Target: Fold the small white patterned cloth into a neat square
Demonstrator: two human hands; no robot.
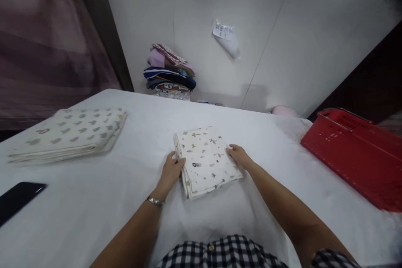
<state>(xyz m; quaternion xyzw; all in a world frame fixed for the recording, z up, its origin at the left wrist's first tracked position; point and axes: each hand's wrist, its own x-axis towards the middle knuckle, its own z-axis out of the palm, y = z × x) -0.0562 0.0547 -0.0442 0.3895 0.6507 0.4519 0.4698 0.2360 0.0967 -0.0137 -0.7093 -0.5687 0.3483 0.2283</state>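
A folded white cloth (209, 159) with small grey-green and brown prints lies on the white-covered table in front of me. At its left side, my left hand (170, 172) grips the layered fold, thumb on top and fingers at the side. My right hand (240, 157) is closed at the opposite edge, its fingertips against the fabric and partly hidden. Farther left rests a larger folded cloth (78, 127), white with grey leaf-like prints, apart from both hands.
A red plastic basket (351, 150) stands at the table's right side. A dark phone-like object (20, 199) lies at the left edge. Behind the table, a stack of folded textiles (169, 71) is against the wall, where a paper label (223, 32) hangs. The white tabletop (135, 192) surrounds the cloths.
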